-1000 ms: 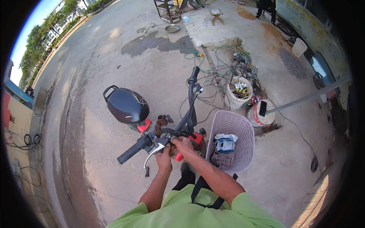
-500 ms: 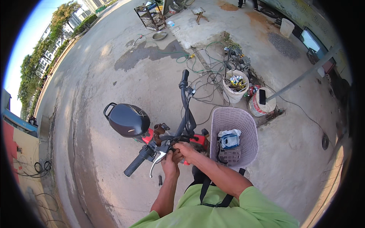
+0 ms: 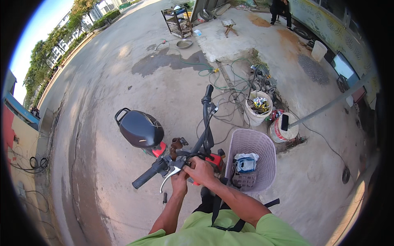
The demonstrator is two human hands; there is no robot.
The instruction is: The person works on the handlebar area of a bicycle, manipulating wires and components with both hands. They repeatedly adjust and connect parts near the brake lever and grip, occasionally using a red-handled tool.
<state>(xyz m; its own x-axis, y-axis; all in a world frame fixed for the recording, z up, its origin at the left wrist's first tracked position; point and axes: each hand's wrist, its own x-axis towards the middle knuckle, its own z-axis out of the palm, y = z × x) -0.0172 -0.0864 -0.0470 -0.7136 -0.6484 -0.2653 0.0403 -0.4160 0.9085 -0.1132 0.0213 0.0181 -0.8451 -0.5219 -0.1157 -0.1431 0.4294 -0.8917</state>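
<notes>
Outdoors, scooter (image 3: 180,153) on stained concrete (image 3: 123,94)

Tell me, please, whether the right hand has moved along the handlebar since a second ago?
No. The right hand still sits on the handlebar by the brake lever, left of the basket; only the camera shifted.

Outdoor repair yard on a concrete forecourt (image 3: 123,82) beside a street, looking like a roadside scooter workshop. A scooter (image 3: 180,151) is standing stripped in the open, hoses and cables (image 3: 230,88) are trailing across the ground, and buckets (image 3: 257,110) (one full of scrap bits) are sitting by an engine part (image 3: 262,80). A metal rack (image 3: 177,20), stool (image 3: 228,26) and spare tyres (image 3: 303,33) are lining the far edge.
</notes>
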